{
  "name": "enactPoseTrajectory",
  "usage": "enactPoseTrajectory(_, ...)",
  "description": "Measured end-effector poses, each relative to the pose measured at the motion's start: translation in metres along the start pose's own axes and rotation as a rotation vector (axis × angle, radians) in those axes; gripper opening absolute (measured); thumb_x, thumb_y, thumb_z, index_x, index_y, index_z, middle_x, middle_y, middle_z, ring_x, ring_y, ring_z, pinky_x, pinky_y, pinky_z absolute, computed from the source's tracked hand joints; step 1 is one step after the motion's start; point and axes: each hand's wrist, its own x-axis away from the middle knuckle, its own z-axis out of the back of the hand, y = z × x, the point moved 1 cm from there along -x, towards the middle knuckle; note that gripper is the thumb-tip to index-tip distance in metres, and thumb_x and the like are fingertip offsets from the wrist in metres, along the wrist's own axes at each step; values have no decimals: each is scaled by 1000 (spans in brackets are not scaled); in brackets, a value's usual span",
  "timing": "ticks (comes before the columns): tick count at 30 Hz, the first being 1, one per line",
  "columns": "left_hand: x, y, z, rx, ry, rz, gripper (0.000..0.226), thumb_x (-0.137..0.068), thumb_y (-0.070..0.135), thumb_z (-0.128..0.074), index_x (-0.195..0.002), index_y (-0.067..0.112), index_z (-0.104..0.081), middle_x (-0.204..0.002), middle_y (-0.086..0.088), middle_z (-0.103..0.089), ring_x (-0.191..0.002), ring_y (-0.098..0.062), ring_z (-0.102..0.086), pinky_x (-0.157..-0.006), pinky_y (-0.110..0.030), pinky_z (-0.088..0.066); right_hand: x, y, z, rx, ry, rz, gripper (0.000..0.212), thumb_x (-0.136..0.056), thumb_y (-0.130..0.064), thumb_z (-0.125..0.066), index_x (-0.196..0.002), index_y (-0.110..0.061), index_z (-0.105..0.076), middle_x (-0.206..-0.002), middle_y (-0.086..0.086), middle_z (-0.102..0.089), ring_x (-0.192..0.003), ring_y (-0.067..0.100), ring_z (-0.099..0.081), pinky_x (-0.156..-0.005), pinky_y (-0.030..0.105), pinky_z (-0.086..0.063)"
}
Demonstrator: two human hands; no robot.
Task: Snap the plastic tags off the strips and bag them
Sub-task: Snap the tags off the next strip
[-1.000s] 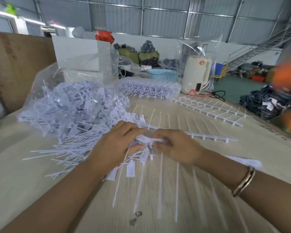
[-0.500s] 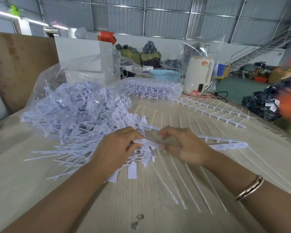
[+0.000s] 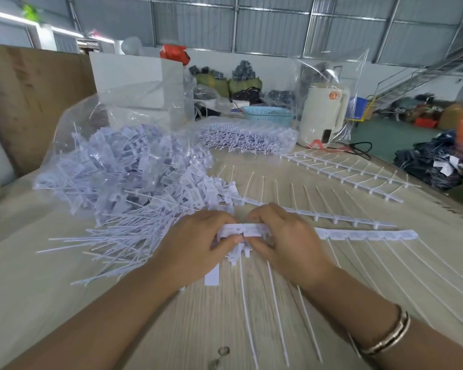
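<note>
White plastic strip (image 3: 364, 234), flat across the table (image 3: 64, 303) since a second ago. I pinch its end tag (image 3: 231, 231) with left hand (image 3: 198, 249) and right hand (image 3: 284, 241), ready to snap.

tags (image 3: 134, 180) — matt white plastic | bag (image 3: 72, 121) — glossy clear film | table (image 3: 38, 276) — pale wood-grain, smooth
</note>
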Motion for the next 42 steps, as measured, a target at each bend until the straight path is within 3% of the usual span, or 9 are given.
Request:
enactPoseTrajectory(6, 0, -3, -3, 71, -26, 15, 17, -87, 27, -65, -98, 15, -68, -84, 5, -65, -77, -14, -58, -73, -37, -47, 3, 2, -6, 96, -24, 32, 20, -72, -28, -76, -90, -20, -69, -81, -2, -64, -65, 19, -65, -60, 31, -51)
enactPoseTrajectory(13, -1, -3, 0, 176, 9, 24, 6, -80, 15, -73, -80, 13, -67, -69, 3, -62, -63, -14, -56, -61, -37, -47, 3, 3, -9, -88, -180, -78, 26, -93, -40, -50, -100, -27, -70, -88, -3, -62, -79, 17, -62, -72, 32, -48)
enactPoseTrajectory(17, -3, -2, 0, 208, 37, 54, 8, -82, 17, -71, -81, 11, -66, -65, 1, -62, -60, -14, -56, -59, -35, -46, 2, 5, -12, -254, -126, -157, 19, -92, -31, -55, -101, -23, -69, -88, -3, -61, -78, 16, -59, -73, 36, -47)
enactPoseTrajectory(23, -4, -1, 5, 450, 9, 176, 10, -87, 14, -65, -78, 18, -63, -67, 12, -64, -65, -1, -57, -62, -12, -41, 1, 1, -15, -418, -79, -148, 19, -96, -25, -49, -99, -19, -67, -84, -1, -63, -80, 15, -58, -74, 40, -46)
enactPoseTrajectory(27, -2, 1, 12, 598, -34, 201, 14, -88, 9, -62, -78, 19, -63, -66, 10, -61, -63, -2, -54, -62, -10, -40, 0, 1, -15, -498, -45, -149, 22, -97, -23, -46, -96, -21, -67, -81, -18, -62, -77, 2, -58, -73, 23, -46)
enactPoseTrajectory(30, 2, -1, 27, 749, -122, 203, 8, -86, 26, -63, -79, 30, -67, -66, -1, -52, -64, -8, -51, -63, -13, -41, 2, 20, -3, -585, 51, -282, 20, -96, -21, -47, -96, -30, -65, -75, -30, -60, -69, -6, -57, -65, 7, -39)
enactPoseTrajectory(32, 2, -2, 28, 653, -207, 171, 7, -86, 34, -62, -83, 35, -68, -68, -9, -51, -62, -15, -49, -63, -18, -41, 6, 26, 1, -515, 40, -251, 11, -92, -27, -55, -95, -34, -63, -77, -25, -61, -67, 0, -56, -62, 11, -40)
enactPoseTrajectory(36, 1, 2, 6, 184, -153, 25, 5, -87, 25, -65, -88, 25, -70, -64, 10, -57, -57, -4, -49, -61, -23, -39, 3, 17, -10, -477, 22, -160, 19, -78, -27, -67, -97, -23, -67, -76, -28, -54, -68, -4, -52, -62, 9, -36)
enactPoseTrajectory(42, 1, 12, 9, -161, -37, -138, 24, -80, 41, -51, -86, 23, -65, -89, 10, -57, -85, -9, -50, -76, -33, -36, 5, 20, -12, -434, 8, -139, 18, -80, -24, -66, -98, -19, -66, -81, -29, -53, -75, -12, -52, -65, 4, -34)
